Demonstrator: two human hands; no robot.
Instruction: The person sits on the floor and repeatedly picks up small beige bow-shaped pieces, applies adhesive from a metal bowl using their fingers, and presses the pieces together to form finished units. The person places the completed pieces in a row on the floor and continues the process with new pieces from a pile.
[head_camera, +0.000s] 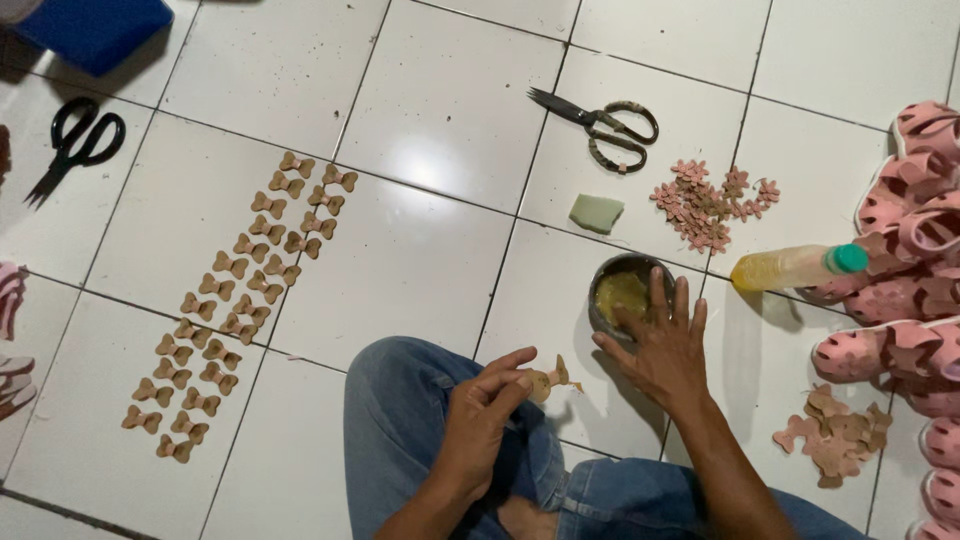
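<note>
My left hand (482, 412) rests over my knee in blue jeans and pinches a small tan bow-shaped piece (548, 380) smeared with yellow glue. My right hand (662, 338) is spread flat with fingers apart, its fingertips at the rim of a small round dish (604, 272) holding yellow glue. It holds nothing. To the left, several tan bow pieces (232, 300) lie in rows on the white tile floor.
Dark scissors (601, 125) lie beyond the dish, black scissors (72, 142) at far left. A green sponge block (596, 213), a pile of pink flower cutouts (712, 204), a yellow glue bottle with green cap (795, 267), tan cutouts (835, 432) and pink sandals (915, 260) sit on the right.
</note>
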